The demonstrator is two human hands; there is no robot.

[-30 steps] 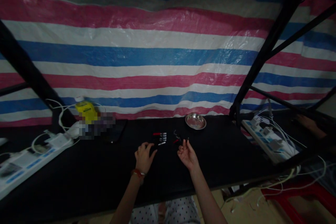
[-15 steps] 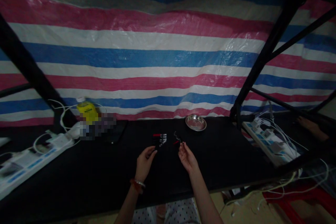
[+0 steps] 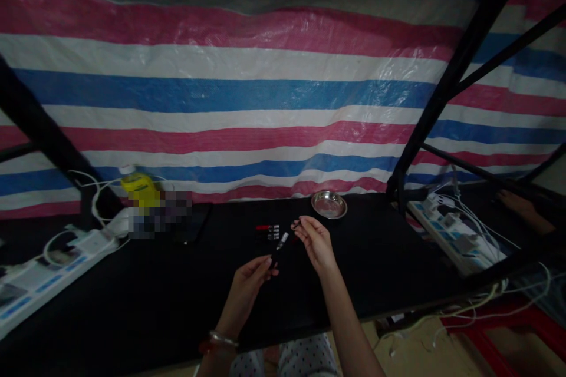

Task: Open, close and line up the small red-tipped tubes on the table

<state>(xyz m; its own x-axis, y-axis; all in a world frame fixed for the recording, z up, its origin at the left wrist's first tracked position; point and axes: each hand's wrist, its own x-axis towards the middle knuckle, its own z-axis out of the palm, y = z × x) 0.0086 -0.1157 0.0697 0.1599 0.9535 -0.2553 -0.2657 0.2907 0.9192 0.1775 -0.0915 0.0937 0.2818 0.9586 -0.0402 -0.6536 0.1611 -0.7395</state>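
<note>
My left hand [image 3: 254, 275] is closed on a small black USB stick [image 3: 280, 245], its silver plug pointing up and to the right. Just right of it, my right hand [image 3: 316, 241] pinches a small bent metal clip [image 3: 296, 224] between thumb and fingers; its exact shape is hard to make out. On the black table, beyond my left hand, several USB sticks [image 3: 267, 231] lie side by side, at least one red, silver plugs to the right. Something small and dark red [image 3: 296, 240] shows faintly beside my right hand.
A shallow round metal dish [image 3: 329, 205] stands at the back. At left are a power strip [image 3: 53, 274], a yellow bottle [image 3: 144, 188] and a dark flat object [image 3: 197, 224]. Another power strip [image 3: 455, 232] with cables lies right, near another person's hand [image 3: 517, 205].
My left hand has moved right and nearer me, bringing the USB stick away from the row. My right hand has risen slightly, its fingers now closing over the metal clip.
</note>
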